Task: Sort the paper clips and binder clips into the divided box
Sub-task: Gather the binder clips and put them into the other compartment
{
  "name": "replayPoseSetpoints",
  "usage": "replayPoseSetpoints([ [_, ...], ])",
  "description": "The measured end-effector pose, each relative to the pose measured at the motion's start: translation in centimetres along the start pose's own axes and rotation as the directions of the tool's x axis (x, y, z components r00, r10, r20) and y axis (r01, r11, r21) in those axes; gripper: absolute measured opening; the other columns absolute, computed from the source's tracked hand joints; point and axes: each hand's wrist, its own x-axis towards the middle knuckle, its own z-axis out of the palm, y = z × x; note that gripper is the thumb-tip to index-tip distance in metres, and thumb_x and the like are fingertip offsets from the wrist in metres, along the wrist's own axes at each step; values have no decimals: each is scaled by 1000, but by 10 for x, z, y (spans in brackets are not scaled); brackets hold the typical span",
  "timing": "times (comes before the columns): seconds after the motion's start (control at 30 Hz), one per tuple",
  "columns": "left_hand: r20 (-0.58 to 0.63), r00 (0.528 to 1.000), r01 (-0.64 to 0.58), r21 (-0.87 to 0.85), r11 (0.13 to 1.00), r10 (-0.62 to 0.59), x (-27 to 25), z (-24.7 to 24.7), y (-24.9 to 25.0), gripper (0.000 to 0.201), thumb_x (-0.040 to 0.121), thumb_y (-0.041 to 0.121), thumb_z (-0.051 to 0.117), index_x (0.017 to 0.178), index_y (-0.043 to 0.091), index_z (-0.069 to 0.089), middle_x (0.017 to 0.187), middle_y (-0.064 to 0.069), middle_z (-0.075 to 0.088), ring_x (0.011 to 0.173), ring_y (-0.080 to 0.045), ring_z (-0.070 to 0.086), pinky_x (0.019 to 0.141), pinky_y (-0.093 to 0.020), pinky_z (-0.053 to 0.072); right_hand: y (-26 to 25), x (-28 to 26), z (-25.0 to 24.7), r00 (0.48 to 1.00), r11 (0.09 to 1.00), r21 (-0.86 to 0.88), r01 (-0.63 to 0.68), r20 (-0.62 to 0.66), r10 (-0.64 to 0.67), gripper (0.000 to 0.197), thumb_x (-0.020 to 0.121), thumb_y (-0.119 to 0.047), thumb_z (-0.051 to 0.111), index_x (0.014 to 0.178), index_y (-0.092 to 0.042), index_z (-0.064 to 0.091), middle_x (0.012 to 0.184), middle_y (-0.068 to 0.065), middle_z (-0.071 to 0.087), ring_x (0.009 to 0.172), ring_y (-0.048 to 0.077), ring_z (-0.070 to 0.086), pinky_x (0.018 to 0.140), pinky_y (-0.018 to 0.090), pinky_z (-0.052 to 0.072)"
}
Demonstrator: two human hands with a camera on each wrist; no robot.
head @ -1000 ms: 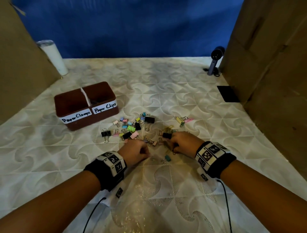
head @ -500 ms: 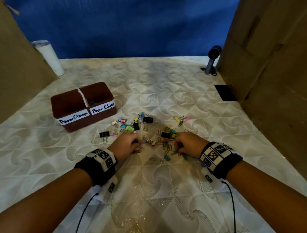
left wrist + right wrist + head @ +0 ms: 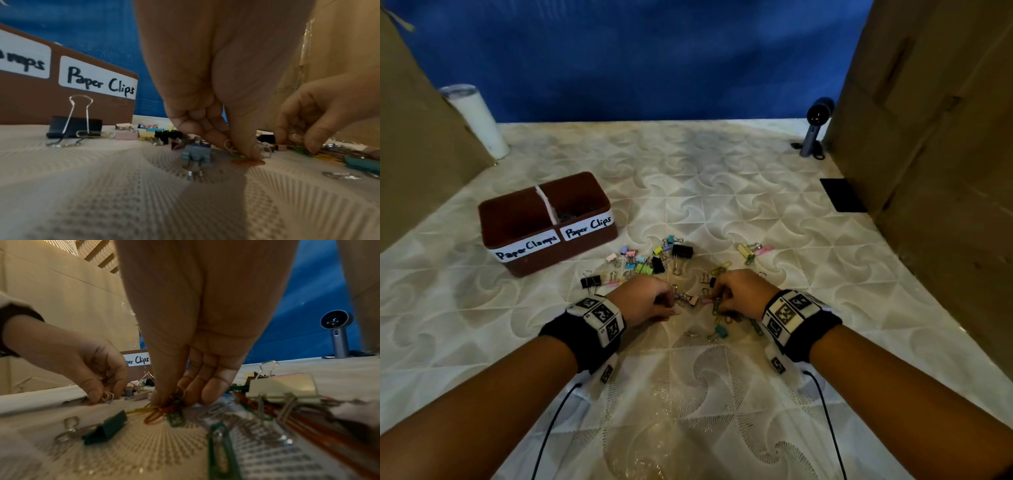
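— Head view: what are the hands doing?
— Left hand (image 3: 645,301) pinches pale paper clips (image 3: 108,397); right hand (image 3: 739,291) pinches coloured paper clips (image 3: 164,408). Divided box (image 3: 544,236) sits beyond the left hand.

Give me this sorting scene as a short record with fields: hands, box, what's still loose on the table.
left hand: pinches pale paper clips at the table
right hand: pinches a bunch of coloured paper clips
divided box: brown, labelled Paper Clamps and Paper Clips; clips in the Paper Clips half
loose pile: binder clips and paper clips between box and hands
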Motion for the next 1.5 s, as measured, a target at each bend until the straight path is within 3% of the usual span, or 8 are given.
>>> replayPoseSetpoints([
  [0.3, -15, 999, -30, 32, 999, 31, -4, 5, -6, 26, 83, 33, 65, 98, 13, 67, 105, -7, 57, 96, -19, 51, 83, -29, 39, 12, -4, 0, 1000, 997, -70, 15, 4, -15, 26, 76, -25, 75, 95, -9, 67, 96, -4, 40, 86, 15, 49, 64, 16, 35],
  [0.47, 8, 996, -86, 30, 996, 86, -11, -1, -8, 26, 80, 32, 68, 99, 15, 69, 103, -2, 59, 90, -10, 47, 81, -25, 39, 14, -9, 0, 995, 989, -127, 78, 77, -69, 29, 74, -28, 76, 98, -15, 67, 107, 2, 53, 94, 19, 54, 80, 28, 46],
  [0.77, 105, 993, -68, 85, 994, 59, -10, -6, -4, 17, 80, 26, 68, 94, 16, 69, 99, -3, 65, 92, -18, 58, 81, -27, 44, 9, -4, -2, 989, 997, -64, 48, 145, -38, 16, 75, -16, 75, 89, -14, 69, 86, -5, 61, 80, 11, 56, 59, 12, 38],
  [0.93, 186, 980, -93, 144, 985, 65, -6, -8, 3, 17, 84, 22, 63, 96, 10, 66, 100, -8, 66, 89, -19, 57, 74, -23, 38, 11, -5, -2, 989, 997, -42, 65, 133, -59, 15, 75, -17, 75, 89, -13, 71, 98, 3, 67, 83, 12, 59, 67, 16, 41],
  [1.07, 172, 983, -99, 160, 982, 71, -6, -8, 3, 17, 85, 24, 62, 97, 12, 65, 99, -6, 65, 82, -14, 52, 71, -20, 34, 11, -8, -4, 989, 995, -40, 87, 123, -81, 15, 79, -13, 71, 94, -12, 71, 84, -9, 57, 71, 0, 50, 61, 4, 32],
  [1.23, 182, 982, -83, 181, 980, 50, -6, -6, 4, 18, 85, 23, 61, 96, 10, 66, 98, -8, 67, 91, -22, 60, 74, -24, 40, 12, -4, -6, 989, 997, -63, 53, 138, -44, 17, 77, -11, 72, 94, -12, 71, 98, 5, 70, 80, 9, 55, 65, 15, 38],
  [1.4, 171, 984, -75, 197, 977, 41, -7, -3, 3, 16, 85, 23, 62, 93, 10, 66, 96, -10, 67, 90, -26, 59, 78, -32, 46, 7, 2, -7, 981, 990, -132, 45, 191, -19, 19, 77, -19, 74, 94, -10, 71, 87, 4, 66, 76, 14, 55, 57, 16, 38],
  [1.5, 156, 987, -74, 189, 979, 45, -7, -1, 2, 15, 85, 22, 62, 94, 10, 66, 97, -8, 67, 91, -24, 60, 75, -27, 43, 7, 2, -6, 981, 989, -139, 47, 194, -20, 16, 77, -19, 74, 91, -11, 71, 91, 6, 69, 77, 15, 57, 66, 23, 43],
])
